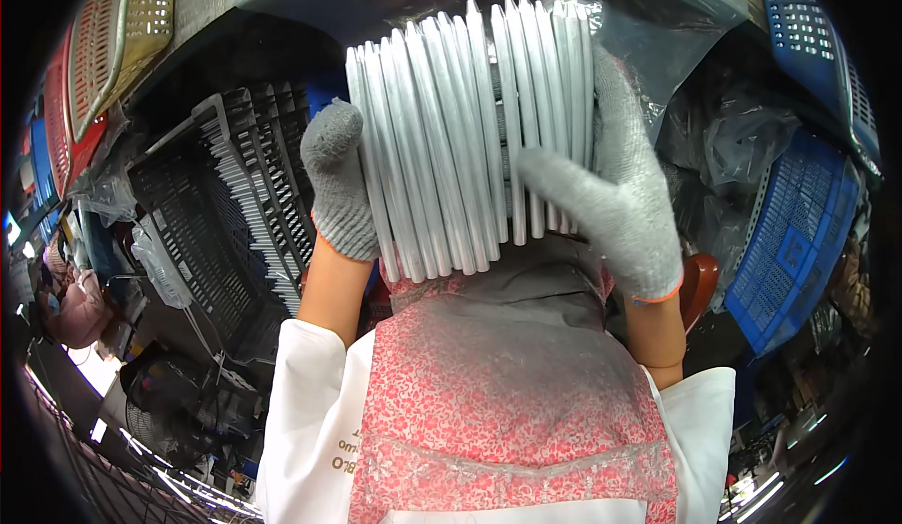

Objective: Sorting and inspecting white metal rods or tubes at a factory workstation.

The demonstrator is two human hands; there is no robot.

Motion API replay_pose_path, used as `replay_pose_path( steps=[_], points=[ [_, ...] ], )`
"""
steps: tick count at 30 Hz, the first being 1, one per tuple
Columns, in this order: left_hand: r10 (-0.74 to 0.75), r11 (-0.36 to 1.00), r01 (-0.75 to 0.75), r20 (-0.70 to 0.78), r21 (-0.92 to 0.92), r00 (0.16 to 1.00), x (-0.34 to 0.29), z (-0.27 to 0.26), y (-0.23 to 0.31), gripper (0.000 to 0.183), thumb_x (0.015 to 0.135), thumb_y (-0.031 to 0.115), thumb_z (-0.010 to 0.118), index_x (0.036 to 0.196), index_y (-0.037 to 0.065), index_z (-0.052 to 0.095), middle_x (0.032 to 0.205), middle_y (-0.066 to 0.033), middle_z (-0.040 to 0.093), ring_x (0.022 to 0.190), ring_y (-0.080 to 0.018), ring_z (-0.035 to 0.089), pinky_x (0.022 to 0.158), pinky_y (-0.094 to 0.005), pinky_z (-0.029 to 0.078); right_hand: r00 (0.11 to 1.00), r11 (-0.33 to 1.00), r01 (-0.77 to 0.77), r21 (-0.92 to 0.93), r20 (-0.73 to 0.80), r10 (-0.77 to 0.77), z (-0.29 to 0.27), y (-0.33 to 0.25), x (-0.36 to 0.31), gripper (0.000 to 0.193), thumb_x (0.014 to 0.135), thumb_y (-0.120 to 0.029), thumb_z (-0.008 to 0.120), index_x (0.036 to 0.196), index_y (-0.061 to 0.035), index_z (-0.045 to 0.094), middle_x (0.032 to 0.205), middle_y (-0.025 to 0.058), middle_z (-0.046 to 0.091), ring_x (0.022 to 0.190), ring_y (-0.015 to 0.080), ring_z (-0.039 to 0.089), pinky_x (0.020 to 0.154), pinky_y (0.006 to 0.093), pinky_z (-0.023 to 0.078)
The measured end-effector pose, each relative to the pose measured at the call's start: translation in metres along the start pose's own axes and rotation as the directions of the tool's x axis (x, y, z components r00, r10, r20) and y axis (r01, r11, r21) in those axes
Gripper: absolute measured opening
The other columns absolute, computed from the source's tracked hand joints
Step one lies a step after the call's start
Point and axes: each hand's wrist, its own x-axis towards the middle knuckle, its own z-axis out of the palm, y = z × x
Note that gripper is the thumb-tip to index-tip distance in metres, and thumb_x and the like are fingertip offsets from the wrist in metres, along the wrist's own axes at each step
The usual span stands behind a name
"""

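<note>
A wide row of silver metal rods (427, 148), standing side by side with tapered far ends, is held up in front of my apron between my two gloved hands. My left hand (338, 177), in a grey knit glove, is closed against the row's left side; most of its fingers are hidden. On the right side, my right hand (625, 195) wraps the edge with its fingers, its thumb lying across the front of several rods. Through a gap right of the middle, a dark ridged surface (501, 120) shows behind the rods.
Black plastic crates (193, 214) stand at the left, with silvery strips along one. A blue crate (794, 242) leans at the right beside clear plastic bags (747, 139). Beyond the rods lies a surface covered in grey plastic sheeting (700, 40). Red and yellow baskets (89, 64) are far left.
</note>
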Motion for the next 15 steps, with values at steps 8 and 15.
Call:
replay_pose_path(
  steps=[8,15],
  points=[
    [-0.009,0.995,0.022,0.132,-0.099,0.991,-0.002,-0.004,0.004,0.079,0.08,0.055,0.061,0.133,0.0,0.041,0.131,-0.0178,0.049,0.114,-0.0312,0.053,0.097,-0.044,0.045,0.999,1.0,-0.002,0.015,-0.041,0.003,-0.007,0.003,0.003,0.083,0.069,-0.014,0.071,0.139,0.0052,0.03,0.127,0.0217,0.05,0.116,0.0307,0.051,0.103,0.0402,0.037],
    [0.124,0.957,-0.057,-0.222,0.286,0.967,-0.004,0.015,-0.007,0.038,0.082,0.03,0.06,0.111,0.005,0.057,0.107,-0.0078,0.061,0.096,-0.0205,0.061,0.086,-0.0367,0.051,0.993,0.935,0.107,-0.339,-0.018,-0.12,0.002,0.007,-0.003,0.088,0.066,-0.015,0.076,0.139,0.0036,0.03,0.126,0.0211,0.051,0.115,0.0284,0.053,0.1,0.0399,0.04]
  ],
)
